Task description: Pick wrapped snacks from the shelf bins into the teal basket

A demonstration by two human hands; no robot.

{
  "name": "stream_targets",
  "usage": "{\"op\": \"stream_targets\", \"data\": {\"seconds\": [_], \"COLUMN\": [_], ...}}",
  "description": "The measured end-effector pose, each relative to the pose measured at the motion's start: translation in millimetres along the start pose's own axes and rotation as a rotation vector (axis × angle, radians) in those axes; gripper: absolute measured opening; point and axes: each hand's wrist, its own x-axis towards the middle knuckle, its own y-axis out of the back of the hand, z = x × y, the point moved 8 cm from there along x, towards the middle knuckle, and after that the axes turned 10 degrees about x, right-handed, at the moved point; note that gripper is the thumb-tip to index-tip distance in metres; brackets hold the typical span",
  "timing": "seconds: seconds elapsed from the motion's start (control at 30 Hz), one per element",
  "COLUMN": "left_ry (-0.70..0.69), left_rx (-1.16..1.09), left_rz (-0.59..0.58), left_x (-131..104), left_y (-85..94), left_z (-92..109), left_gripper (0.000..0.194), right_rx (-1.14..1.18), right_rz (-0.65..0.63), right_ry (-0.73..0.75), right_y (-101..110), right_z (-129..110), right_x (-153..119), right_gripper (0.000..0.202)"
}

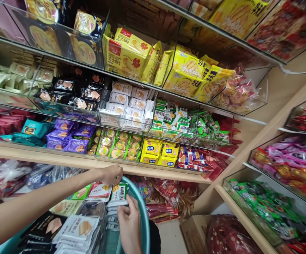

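Observation:
My left hand [112,174], fingers curled closed, is at the far rim of a teal plastic basket [144,215]. It sits against the top of a green-and-white snack packet [119,192]; anything inside its fingers is hidden. My right hand [130,220] is inside the basket on the right, thumb and fingers closed at the packet's lower edge. More packets like it stand in a row below. Beside them in the basket are stacked white wafer packets [80,227], black packets [48,225], a red-and-white packet [99,191] and pale green packets [67,207].
Shelves with clear bins rise ahead, holding white packets [132,104], green-and-white packets [171,118], yellow packets [151,151] and purple packets [67,135]. A wooden shelf edge [153,170] runs just beyond my hands. Below right stands a cardboard box [194,231]; side bins [264,208] line the right.

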Motion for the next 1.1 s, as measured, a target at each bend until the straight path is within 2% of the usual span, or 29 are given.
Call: {"op": "stream_targets", "data": {"seconds": [0.37, 0.5, 0.6, 0.67, 0.77, 0.87, 1.1], "left_ry": [0.082, 0.104, 0.086, 0.028, -0.064, -0.07, 0.009], "left_rx": [0.062, 0.085, 0.079, 0.06, 0.04, 0.059, 0.093], "left_rz": [-0.013, -0.005, 0.017, 0.026, -0.002, -0.031, -0.018], "left_x": [-2, -3, -8, -13, -21, -24, -22], "left_y": [-4.4, 0.4, 9.1, 13.2, 11.0, 4.6, 2.7], "left_z": [-7, -1, 10, 23, 39, 45, 42], "left_gripper": [0.018, 0.017, 0.013, 0.022, 0.049, 0.06, 0.052], "right_rx": [-0.151, -0.157, -0.152, -0.163, -0.214, -0.294, -0.594], "right_rz": [-0.031, 0.001, 0.023, 0.016, -0.006, 0.029, 0.256], "right_ry": [0.014, 0.03, 0.048, 0.038, 0.028, 0.089, 0.326], "right_y": [-5, -4, -2, -1, 4, 19, 81], "right_z": [3, 3, 2, 3, 1, -7, -16], "right_x": [-1, -3, -2, -1, -1, -2, 5], "right_gripper": [0.045, 0.044, 0.042, 0.042, 0.043, 0.044, 0.042]}}
